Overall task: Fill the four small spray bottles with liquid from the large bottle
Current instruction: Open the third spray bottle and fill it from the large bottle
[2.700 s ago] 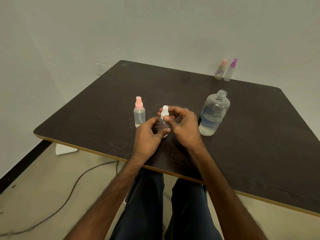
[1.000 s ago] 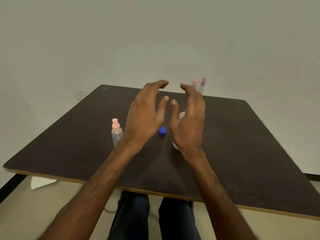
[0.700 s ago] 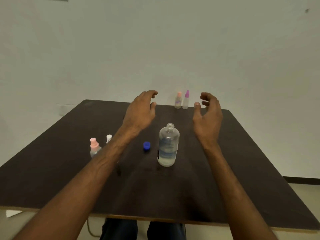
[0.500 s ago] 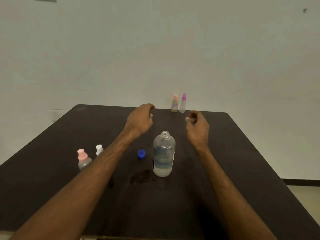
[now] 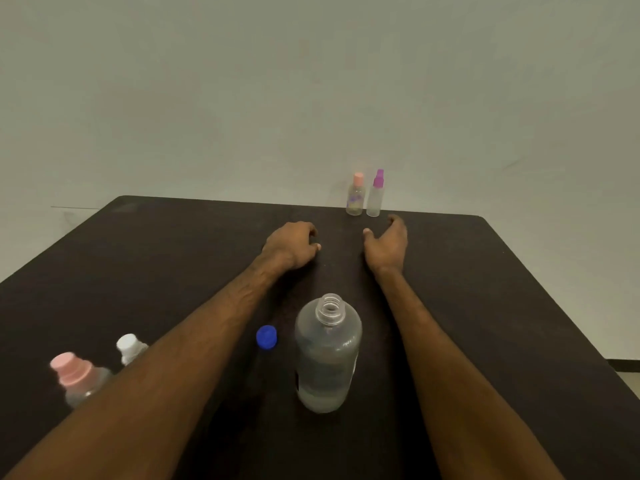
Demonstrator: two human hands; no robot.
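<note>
The large clear bottle (image 5: 327, 355) stands uncapped in the near middle of the dark table (image 5: 502, 306), a little liquid in its bottom. Its blue cap (image 5: 266, 337) lies just to its left. Two small spray bottles stand at the far edge: one with a peach top (image 5: 356, 197), one with a purple top (image 5: 375, 195). Near left stand a pink-topped spray bottle (image 5: 74, 379) and a white-topped one (image 5: 130, 348), partly hidden by my left forearm. My left hand (image 5: 292, 245) reaches far across the table, fingers loosely curled, holding nothing. My right hand (image 5: 388, 245) is relaxed and empty, just short of the far bottles.
A plain pale wall rises right behind the table's far edge. The table's right edge runs diagonally down to the right, with floor and a dark skirting strip (image 5: 623, 363) beyond it.
The view has come closer and lower over the table. Both arms have stretched further toward the two far bottles, and the hands have sunk nearer the tabletop. The large bottle has not moved.
</note>
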